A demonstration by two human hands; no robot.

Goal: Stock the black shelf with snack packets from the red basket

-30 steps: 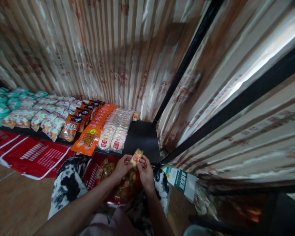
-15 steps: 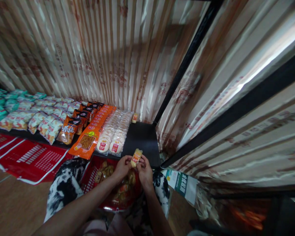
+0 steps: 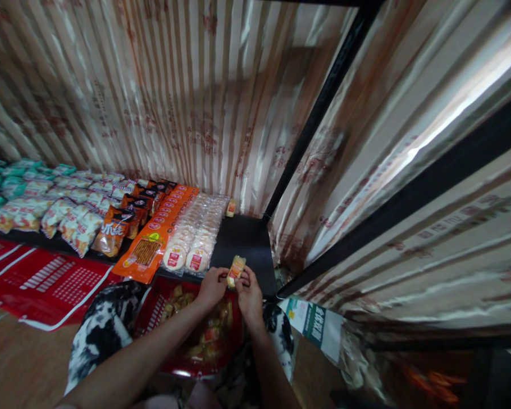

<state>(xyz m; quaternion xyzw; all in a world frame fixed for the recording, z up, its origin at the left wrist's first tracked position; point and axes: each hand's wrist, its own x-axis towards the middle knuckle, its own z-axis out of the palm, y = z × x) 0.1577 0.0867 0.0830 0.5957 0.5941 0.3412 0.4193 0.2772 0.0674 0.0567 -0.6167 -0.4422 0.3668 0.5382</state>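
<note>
My left hand and my right hand together pinch a small yellow-orange snack packet, held upright just above the front edge of a black shelf. Under my hands a red basket rests on my lap and holds several more small packets of the same kind. One lone small packet lies at the back of the shelf by the wall.
Rows of snacks fill the shelf to the left: clear packs of round crackers, orange flat packs, orange bags and green-white bags. Red baskets lie below. A black post and striped foil walls stand behind and right.
The view has shifted slightly; my hands with the packet have moved a little up and forward, closer to the shelf's front edge. The grip on the packet is unchanged.
</note>
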